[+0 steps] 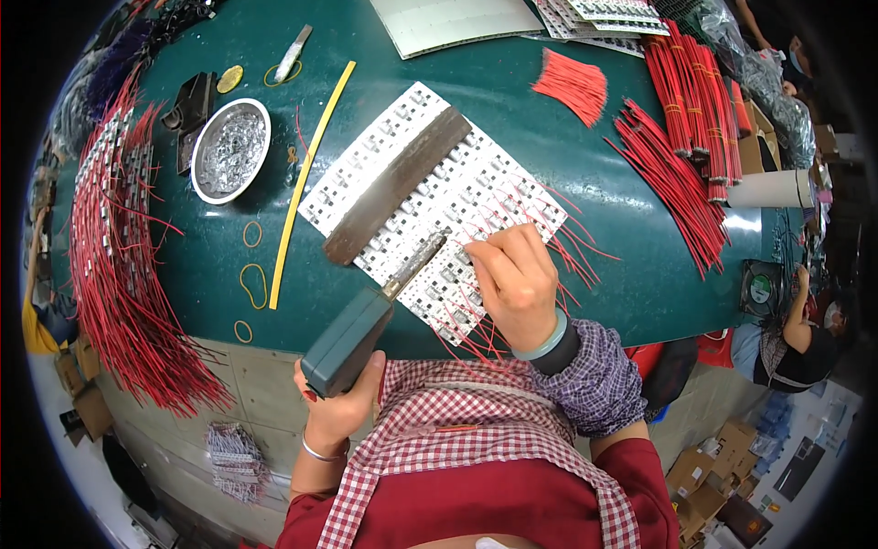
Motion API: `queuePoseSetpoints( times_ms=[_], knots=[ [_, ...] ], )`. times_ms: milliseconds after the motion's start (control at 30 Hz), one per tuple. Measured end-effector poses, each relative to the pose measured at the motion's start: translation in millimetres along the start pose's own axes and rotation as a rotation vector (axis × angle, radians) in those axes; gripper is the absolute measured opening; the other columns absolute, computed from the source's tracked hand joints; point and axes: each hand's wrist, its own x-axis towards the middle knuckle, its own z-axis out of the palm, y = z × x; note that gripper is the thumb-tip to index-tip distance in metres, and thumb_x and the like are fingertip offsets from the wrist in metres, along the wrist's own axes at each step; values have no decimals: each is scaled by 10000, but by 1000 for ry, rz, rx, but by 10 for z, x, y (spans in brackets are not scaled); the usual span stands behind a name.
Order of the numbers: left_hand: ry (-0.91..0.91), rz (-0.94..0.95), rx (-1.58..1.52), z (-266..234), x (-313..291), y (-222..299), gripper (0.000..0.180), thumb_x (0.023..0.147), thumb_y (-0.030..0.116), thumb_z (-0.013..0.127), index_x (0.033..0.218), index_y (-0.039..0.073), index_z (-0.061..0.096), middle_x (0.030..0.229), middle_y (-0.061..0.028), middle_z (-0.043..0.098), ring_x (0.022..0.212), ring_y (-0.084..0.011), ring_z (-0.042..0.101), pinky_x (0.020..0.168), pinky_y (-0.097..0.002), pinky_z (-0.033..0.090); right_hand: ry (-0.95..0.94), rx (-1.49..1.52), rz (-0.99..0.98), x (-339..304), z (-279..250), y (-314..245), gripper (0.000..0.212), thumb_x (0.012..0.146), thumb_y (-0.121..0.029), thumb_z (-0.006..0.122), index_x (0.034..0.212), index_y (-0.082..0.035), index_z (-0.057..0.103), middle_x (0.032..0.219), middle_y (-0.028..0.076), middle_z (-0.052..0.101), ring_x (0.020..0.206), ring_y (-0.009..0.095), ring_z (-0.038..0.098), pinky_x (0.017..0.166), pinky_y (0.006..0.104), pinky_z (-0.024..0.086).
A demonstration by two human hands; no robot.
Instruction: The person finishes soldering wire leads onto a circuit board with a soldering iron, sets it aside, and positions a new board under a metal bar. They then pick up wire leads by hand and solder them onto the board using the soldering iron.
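My left hand (340,398) is closed round the dark green body of a soldering gun (350,340). The gun's metal tip reaches up onto a white circuit board panel (423,306) set with rows of small components. Close to that tip, my right hand (517,282) is pinched low over the panel, on what looks like a thin red wire mostly hidden by the fingers. Several red wires (578,245) stick out from the panel's right and lower edges, some passing beneath my right hand. A dark flat metal bar (398,186) lies across the panel.
Left of the panel are a yellow strip (312,188), rubber bands (253,285) and a metal bowl (231,151) of shiny bits. Wired boards (123,247) hang over the left table edge. Red wire bundles (672,188) lie right; more panels (457,23) lie behind. A person (800,329) sits at far right.
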Motion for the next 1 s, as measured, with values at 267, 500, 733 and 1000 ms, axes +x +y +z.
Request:
queuePoseSetpoints(
  times_ms=[267,500,733,1000],
  knots=[
    [-60,-7,-40,-18,26,16,182,751,5,778,921,-28,719,790,-87,694,619,-158,644,584,-277,502,-35,-8,8,-8,-2,7,233,709,117,721,913,10,687,831,103,594,792,287,580,657,386,477],
    [-76,108,77,-52,10,-26,182,751,-8,773,923,-30,716,795,-91,703,622,-160,650,594,-278,508,-18,-43,-15,-27,27,28,200,699,32,676,893,-18,681,824,70,569,801,257,570,676,375,478],
    [-64,48,-73,-137,-100,-180,287,834,-67,725,1116,-35,683,841,-52,667,605,-93,559,533,-258,446,-12,-42,-20,-27,38,39,194,700,30,676,888,-19,675,822,70,567,793,255,568,670,370,478],
    [-65,23,-125,-115,-11,-153,330,846,-67,695,1174,-45,659,822,-58,650,574,-84,518,510,-236,394,-58,11,38,61,-108,-37,158,740,44,682,886,-16,674,830,87,569,800,276,571,684,373,482]
  ],
)
